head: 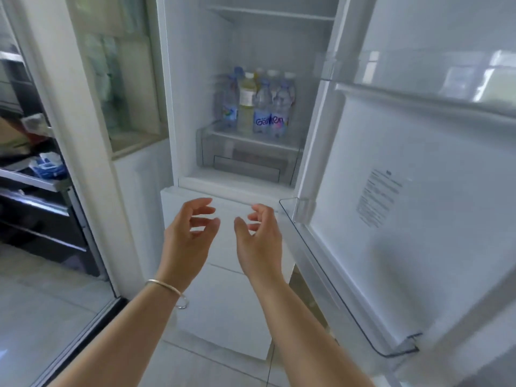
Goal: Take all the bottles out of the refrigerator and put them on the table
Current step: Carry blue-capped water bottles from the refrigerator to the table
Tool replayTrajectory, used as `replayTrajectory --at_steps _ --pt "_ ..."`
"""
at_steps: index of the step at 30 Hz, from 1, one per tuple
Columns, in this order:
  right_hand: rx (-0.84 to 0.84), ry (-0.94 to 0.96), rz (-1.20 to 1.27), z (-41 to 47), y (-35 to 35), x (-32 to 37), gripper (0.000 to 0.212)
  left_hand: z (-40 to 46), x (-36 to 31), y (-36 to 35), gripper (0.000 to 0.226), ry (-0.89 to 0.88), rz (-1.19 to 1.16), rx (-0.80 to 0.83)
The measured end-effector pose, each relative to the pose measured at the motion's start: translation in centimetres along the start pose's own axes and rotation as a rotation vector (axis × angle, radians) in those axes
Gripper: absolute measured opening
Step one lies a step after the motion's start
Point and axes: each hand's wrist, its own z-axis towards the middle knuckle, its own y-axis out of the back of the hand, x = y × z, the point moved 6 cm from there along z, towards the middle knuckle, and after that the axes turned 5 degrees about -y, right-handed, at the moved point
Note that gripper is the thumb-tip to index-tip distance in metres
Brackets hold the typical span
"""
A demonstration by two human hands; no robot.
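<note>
So this looks like the very start: refrigerator (251,107) door swung open, and the water bottles (258,104) are all clustered on the lower shelf (251,136) above the clear drawer (245,160). Left hand (188,238) and right hand (259,241) hang side by side below that shelf, fingers loosely curled and spread, holding nothing. Next move is probably reaching up and in for the front bottles. Blur makes the bottle count a guess, back row's partly hidden, and no table in view.
</note>
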Motion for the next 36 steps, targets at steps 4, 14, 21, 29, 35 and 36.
replayTrajectory --at_steps 4,14,21,29,35,36 --pt "-0.010 0.024 0.003 6.2 -2.9 2.1 0.037 6.5 1.1 0.1 0.028 -0.029 -0.001 -0.020" --pt "-0.142 0.010 -0.007 19.9 -7.8 1.7 0.038 20.9 8.0 -3.4 0.028 -0.062 -0.062 0.068" --pt "-0.315 -0.029 -0.038 31.4 -10.4 1.5 0.040 33.6 12.2 -8.1 0.030 -0.111 -0.114 0.226" --pt "-0.525 -0.080 -0.052 40.5 -9.0 1.3 0.043 43.0 14.7 -15.6 0.033 -0.059 -0.211 0.412" --pt "-0.572 -0.015 -0.030 47.2 -6.4 0.8 0.058 47.5 14.9 -22.0 0.041 -0.002 -0.301 0.484" --pt "-0.540 -0.020 -0.048 48.2 -6.1 0.7 0.067 48.0 14.9 -22.7 0.045 -0.022 -0.286 0.482"
